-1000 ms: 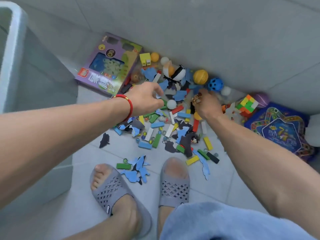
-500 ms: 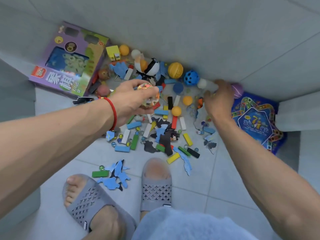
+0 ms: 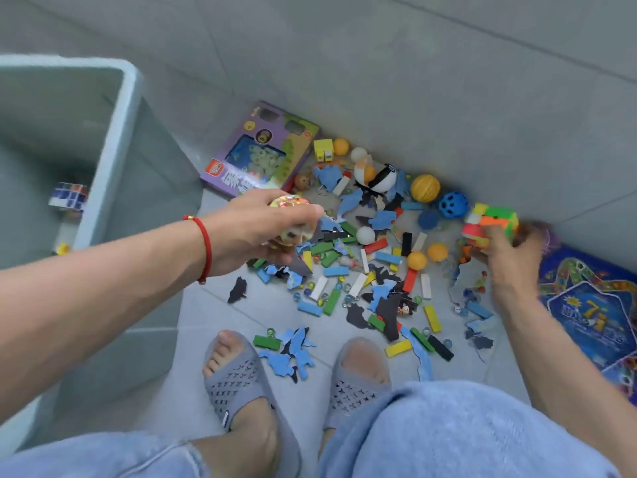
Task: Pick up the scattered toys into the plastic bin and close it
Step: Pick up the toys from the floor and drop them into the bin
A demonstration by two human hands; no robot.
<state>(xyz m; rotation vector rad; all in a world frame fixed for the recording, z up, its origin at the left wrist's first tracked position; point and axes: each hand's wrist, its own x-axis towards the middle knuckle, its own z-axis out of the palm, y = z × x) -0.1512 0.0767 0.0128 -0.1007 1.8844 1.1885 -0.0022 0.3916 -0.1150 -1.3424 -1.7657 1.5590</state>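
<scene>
Grey floor tiles hold scattered toys [image 3: 372, 263]. Left hand [image 3: 255, 229] grips a patterned ball [image 3: 289, 219] near the open plastic bin [image 3: 113, 157]; right hand [image 3: 510, 250] closes on a colourful cube [image 3: 493, 222]. Mid-gathering — next, I judge, both loads go left into the bin.

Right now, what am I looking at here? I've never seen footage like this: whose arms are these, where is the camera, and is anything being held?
No machine: a person wears a camera on the head, looking down past the knees and sandalled feet. The left hand, with a red wrist cord, grips a round patterned toy. The right hand closes on a bright puzzle cube. Scattered on the tiled floor are coloured blocks, foam pieces, marbles, balls, a purple toy box and a blue game board. The open plastic bin stands on the left, another cube already inside.
</scene>
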